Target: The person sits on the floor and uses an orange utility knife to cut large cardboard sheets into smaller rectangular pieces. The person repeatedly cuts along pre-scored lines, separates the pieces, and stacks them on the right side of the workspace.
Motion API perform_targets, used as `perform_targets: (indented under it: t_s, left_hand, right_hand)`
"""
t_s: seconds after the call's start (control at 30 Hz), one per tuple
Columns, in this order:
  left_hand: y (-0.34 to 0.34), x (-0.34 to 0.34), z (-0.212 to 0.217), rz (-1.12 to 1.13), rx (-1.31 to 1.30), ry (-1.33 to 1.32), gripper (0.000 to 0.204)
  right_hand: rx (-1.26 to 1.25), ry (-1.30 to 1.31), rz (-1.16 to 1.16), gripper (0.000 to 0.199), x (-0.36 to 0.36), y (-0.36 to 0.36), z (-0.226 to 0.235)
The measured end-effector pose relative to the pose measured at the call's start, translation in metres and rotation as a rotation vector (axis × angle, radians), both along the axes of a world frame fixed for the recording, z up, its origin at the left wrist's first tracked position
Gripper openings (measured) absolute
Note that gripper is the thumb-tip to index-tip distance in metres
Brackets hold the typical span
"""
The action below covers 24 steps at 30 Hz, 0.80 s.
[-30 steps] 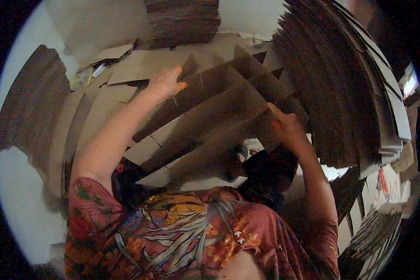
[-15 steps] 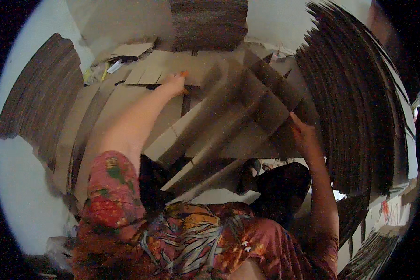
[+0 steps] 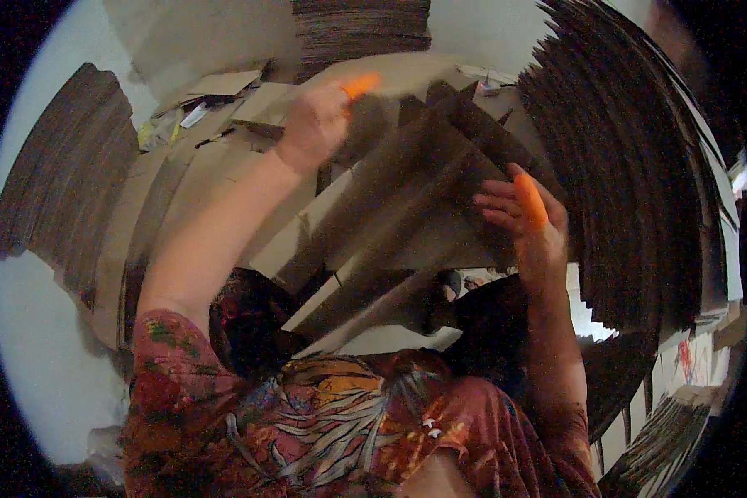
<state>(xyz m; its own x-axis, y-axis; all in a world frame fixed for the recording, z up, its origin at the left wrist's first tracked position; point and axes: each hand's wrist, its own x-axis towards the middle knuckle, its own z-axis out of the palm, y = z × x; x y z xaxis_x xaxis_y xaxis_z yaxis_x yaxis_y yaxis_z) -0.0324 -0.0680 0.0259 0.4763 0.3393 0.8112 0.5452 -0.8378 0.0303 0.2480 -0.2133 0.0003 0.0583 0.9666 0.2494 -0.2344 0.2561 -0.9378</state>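
My left hand (image 3: pixel 317 124) is raised over the far middle, an orange finger cover (image 3: pixel 362 85) on one finger. Its fingers are closed at the edge of a blurred brown cardboard sheet (image 3: pixel 415 70). My right hand (image 3: pixel 529 214) is open, its fingers stretched out and apart, with an orange cover (image 3: pixel 530 200) on one digit. Below and left of it, slotted cardboard pieces (image 3: pixel 390 207) lie slantwise across my lap. Several strips of them overlap, and motion smears their edges.
A tall curved stack of dark cardboard (image 3: pixel 631 166) stands close on the right. Other stacks rise at the left (image 3: pixel 66 166) and at the far middle (image 3: pixel 361 33). Flat cardboard sheets (image 3: pixel 224 166) and a small white item (image 3: pixel 193 115) lie at the far left.
My left hand has risen and moved farther away, and a cardboard sheet there now shows blurred. My right hand has let go of the slotted cardboard and opened.
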Motion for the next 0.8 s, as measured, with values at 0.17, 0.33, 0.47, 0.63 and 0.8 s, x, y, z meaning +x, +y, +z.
perform_targets:
  t_s: [0.17, 0.33, 0.47, 0.63, 0.8]
  left_hand:
    - [-0.095, 0.051, -0.002, -0.344, 0.093, 0.291, 0.034]
    - [-0.042, 0.031, -0.007, -0.19, -0.447, -0.27, 0.047]
    - [0.036, -0.002, -0.008, -0.241, -0.538, -0.561, 0.055]
    - [0.043, 0.011, -0.009, -0.275, -0.817, -0.56, 0.051]
    - [0.066, 0.005, -0.028, -0.163, -0.821, -0.572, 0.047]
  right_hand:
    - [-0.108, 0.307, -0.264, 0.037, -0.021, -0.005, 0.02]
    - [0.258, -0.928, -0.617, 0.022, 0.041, -0.044, -0.004]
    - [0.198, -0.553, -0.516, 0.017, 0.03, -0.064, 0.013]
    - [0.152, -0.631, -0.475, 0.019, 0.02, -0.073, 0.015]
    - [0.13, -0.674, -0.465, 0.021, 0.031, -0.067, -0.014]
